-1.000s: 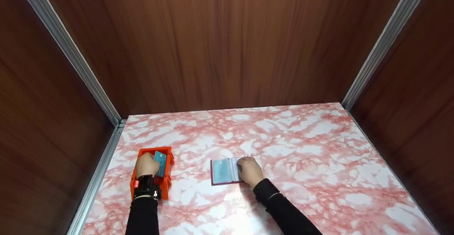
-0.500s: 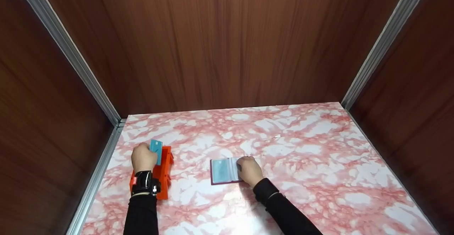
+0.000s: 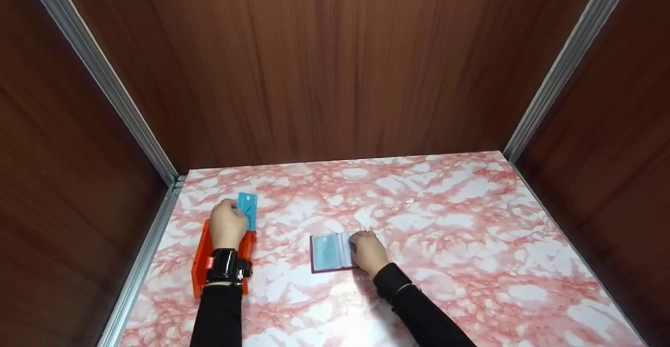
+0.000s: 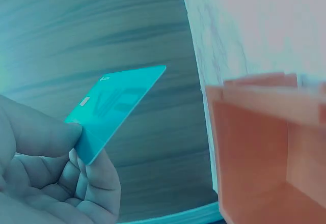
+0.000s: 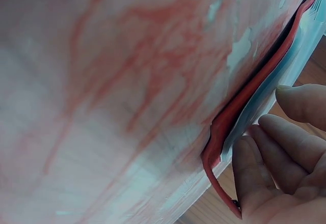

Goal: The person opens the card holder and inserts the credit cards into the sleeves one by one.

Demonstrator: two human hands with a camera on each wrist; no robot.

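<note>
A blue bank card (image 3: 247,211) is pinched between the thumb and fingers of my left hand (image 3: 229,225), raised above the far end of an orange bin (image 3: 200,263). Its chip and printed marks show in the left wrist view, where the card (image 4: 114,102) tilts outward from the fingertips. On the table lies a small card holder (image 3: 326,253), spread flat, with clear sleeves and a dark red cover. My right hand (image 3: 369,253) grips its right side, with curled fingers over the sleeves. The red cover edge (image 5: 244,94) runs past those fingers in the right wrist view.
The table (image 3: 445,232) has a pink and white marbled top. Brown wood-grain panels (image 3: 335,75) enclose the back and both sides, with metal rails (image 3: 104,75) at the corners. A wrist camera and black sleeve partly cover the bin.
My left hand has lifted the blue card out of the orange bin, moving it up, away and slightly right. My right hand and the card holder have stayed in place.
</note>
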